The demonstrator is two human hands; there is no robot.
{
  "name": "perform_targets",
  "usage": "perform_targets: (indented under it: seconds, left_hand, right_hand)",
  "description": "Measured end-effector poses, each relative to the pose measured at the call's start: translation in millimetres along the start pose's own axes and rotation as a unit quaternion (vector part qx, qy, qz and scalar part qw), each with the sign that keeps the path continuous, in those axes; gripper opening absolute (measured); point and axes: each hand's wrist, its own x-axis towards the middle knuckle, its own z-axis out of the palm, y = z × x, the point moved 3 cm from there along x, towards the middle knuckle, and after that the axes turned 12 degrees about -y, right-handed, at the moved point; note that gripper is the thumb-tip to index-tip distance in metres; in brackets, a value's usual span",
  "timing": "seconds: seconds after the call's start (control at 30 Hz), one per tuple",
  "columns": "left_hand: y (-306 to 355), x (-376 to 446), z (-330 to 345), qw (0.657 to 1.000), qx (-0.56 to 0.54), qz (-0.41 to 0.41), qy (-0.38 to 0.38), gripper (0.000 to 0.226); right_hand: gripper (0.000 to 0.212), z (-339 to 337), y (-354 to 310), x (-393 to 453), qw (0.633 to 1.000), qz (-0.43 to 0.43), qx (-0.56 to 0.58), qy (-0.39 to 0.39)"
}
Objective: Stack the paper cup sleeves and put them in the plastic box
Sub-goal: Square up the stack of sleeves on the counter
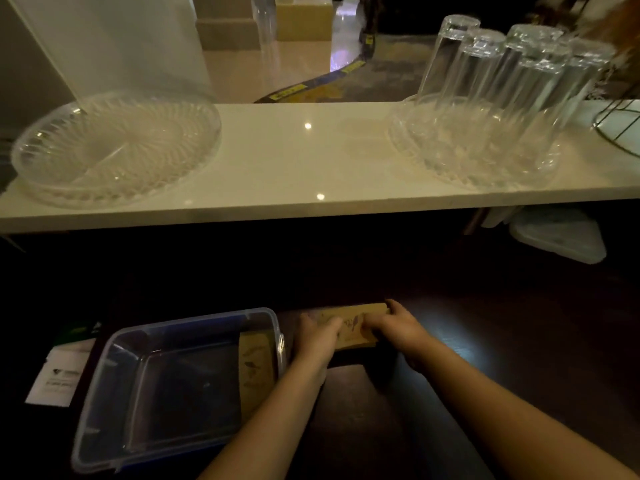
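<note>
A flat stack of brown paper cup sleeves (356, 322) lies on the dark lower counter, just right of the clear plastic box (104, 403). My left hand (317, 337) grips the stack's left end and my right hand (398, 327) grips its right end. Inside the box, more brown sleeves (256, 368) stand along the right wall. The rest of the box floor is bare.
On the white shelf (304, 161) above stand a clear ribbed plate (114, 147) at left and a second plate (474, 147) bearing several upturned glasses (502, 71) at right. A white card (59, 375) lies left of the box. A pale lidded container (557, 233) sits at right under the shelf.
</note>
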Motion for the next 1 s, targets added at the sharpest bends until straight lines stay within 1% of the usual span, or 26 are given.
perform_targets:
  seconds: [0.07,0.1,0.13,0.27,0.3,0.33,0.4,0.5,0.6,0.67,0.77,0.87,1.0]
  left_hand:
    - [3.4,-0.1,2.3,1.0,-0.011,0.001,-0.013,0.043]
    - [3.5,0.6,2.6,1.0,-0.009,0.0,-0.02,0.045]
    - [3.1,1.8,2.9,1.0,-0.006,-0.001,-0.03,0.05]
    - [-0.3,6.1,0.9,0.998,0.0,-0.014,-0.059,0.086]
    - [-1.2,6.1,0.7,0.998,0.012,-0.013,-0.064,0.09]
    - [-2.7,5.4,0.9,0.997,0.027,-0.005,-0.071,0.09]
    - [-6.3,0.1,1.6,0.995,0.055,0.018,-0.08,0.083]
    - [-14.7,-11.4,3.2,0.988,0.11,0.076,-0.079,0.071]
    - [-26.5,-27.4,6.9,0.974,0.159,0.145,-0.072,0.076]
    - [-36.3,-40.1,10.3,0.966,0.172,0.182,-0.066,0.08]
    - [-48.6,-54.7,16.5,0.948,0.211,0.231,-0.053,0.078]
    - [-58.3,-61.3,22.2,0.933,0.259,0.242,-0.056,0.069]
    - [-66.2,-66.1,29.0,0.928,0.274,0.243,-0.059,0.071]
  right_hand:
    - [0.089,-0.8,-4.4,-0.8,1.0,0.01,-0.001,-0.018]
    - [0.086,-1.9,-5.0,-1.0,1.0,0.012,0.003,-0.023]
    - [0.084,-3.2,-4.7,-1.3,1.0,0.009,0.006,-0.028]
    - [0.08,-6.7,-0.2,-6.1,0.999,-0.013,0.007,-0.05]
    - [0.078,-7.4,2.0,-8.7,0.999,-0.022,0.008,-0.049]
    - [0.078,-8.1,4.6,-12.1,0.999,-0.03,0.003,-0.042]
    - [0.082,-8.8,10.3,-21.8,0.998,-0.054,-0.025,-0.023]
    - [0.088,-6.4,21.2,-39.7,0.989,-0.122,-0.086,-0.001]
    - [0.088,-3.2,34.0,-52.8,0.973,-0.175,-0.152,0.009]
    - [0.085,-2.4,41.2,-60.3,0.963,-0.199,-0.18,0.017]
    - [0.092,-1.0,52.2,-69.8,0.947,-0.227,-0.228,0.026]
    - [0.096,1.8,64.7,-75.3,0.924,-0.239,-0.296,0.045]
    - [0.09,3.8,74.4,-76.4,0.915,-0.225,-0.331,0.045]
